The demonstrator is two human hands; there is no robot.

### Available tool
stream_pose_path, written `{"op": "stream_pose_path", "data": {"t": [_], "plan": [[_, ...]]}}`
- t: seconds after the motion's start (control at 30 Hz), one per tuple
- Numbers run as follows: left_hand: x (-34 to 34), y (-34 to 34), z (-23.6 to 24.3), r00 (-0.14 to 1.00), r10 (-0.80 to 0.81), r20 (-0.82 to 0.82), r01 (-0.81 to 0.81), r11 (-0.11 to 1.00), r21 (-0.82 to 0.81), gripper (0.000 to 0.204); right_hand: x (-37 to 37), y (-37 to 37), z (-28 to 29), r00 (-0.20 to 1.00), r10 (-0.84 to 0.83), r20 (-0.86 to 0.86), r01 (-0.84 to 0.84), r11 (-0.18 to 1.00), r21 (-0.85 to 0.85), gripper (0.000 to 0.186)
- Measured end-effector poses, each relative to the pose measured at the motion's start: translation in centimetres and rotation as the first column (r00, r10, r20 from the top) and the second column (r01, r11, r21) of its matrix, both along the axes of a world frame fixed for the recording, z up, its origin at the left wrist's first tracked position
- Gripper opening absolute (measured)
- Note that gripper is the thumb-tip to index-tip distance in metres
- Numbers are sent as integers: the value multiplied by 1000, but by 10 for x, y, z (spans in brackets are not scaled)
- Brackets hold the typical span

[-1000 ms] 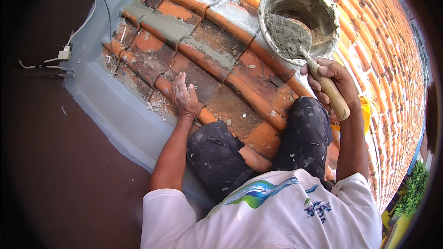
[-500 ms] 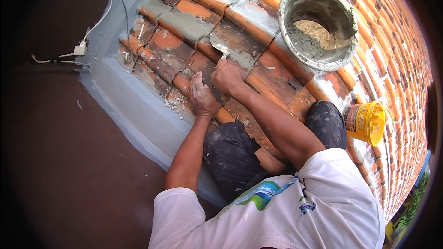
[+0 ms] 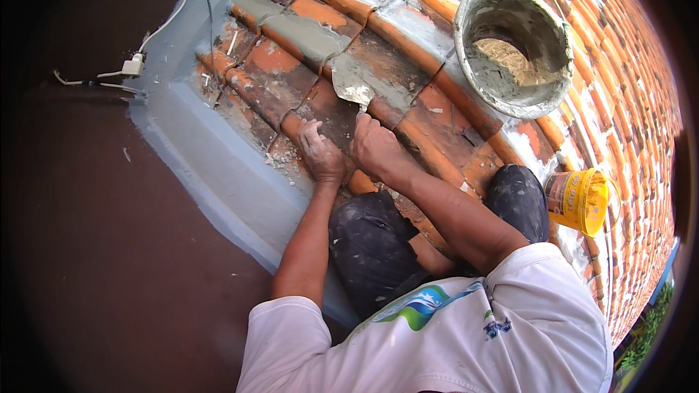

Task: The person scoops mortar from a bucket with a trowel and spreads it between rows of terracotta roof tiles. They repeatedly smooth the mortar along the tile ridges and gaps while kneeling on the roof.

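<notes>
My right hand [image 3: 375, 145] is closed round the handle of a trowel [image 3: 352, 87]. The trowel's pale, mortar-smeared blade lies over the roof tiles, beside a patch of wet grey mortar [image 3: 384, 89]. To its left, my left hand [image 3: 320, 151] rests on a rounded orange tile ridge [image 3: 290, 128] with its fingers stretched out, holding nothing. Farther up, another smooth grey mortar strip [image 3: 309, 38] covers part of the tiles. Most of the trowel's handle is hidden in my fist.
A mortar-crusted bucket [image 3: 520, 109] with grey mix and sandy material stands at the upper right. Nearer me on the right is a yellow pail [image 3: 586, 202]. Crumbs of rubble [image 3: 280, 161] lie by the grey-coated wall edge [image 3: 218, 167]. A cable connector [image 3: 133, 65] sits at left.
The trowel blade has turned from nearly edge-on to show its broad face, and my right hand has drawn slightly back toward me. My left hand stays on the tile ridge. The whole view has shifted slightly.
</notes>
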State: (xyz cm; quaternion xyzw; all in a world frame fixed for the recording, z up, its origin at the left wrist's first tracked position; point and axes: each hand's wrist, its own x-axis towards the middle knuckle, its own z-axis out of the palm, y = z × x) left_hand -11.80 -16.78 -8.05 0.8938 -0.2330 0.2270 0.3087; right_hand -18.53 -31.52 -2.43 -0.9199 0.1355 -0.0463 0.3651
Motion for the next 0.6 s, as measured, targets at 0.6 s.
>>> {"op": "stream_pose_path", "data": {"t": [0.6], "plan": [[-2, -3, 7, 999, -41, -1, 41, 999, 21, 34, 20, -45, -7, 999, 0, -44, -1, 1000, -13, 24]]}}
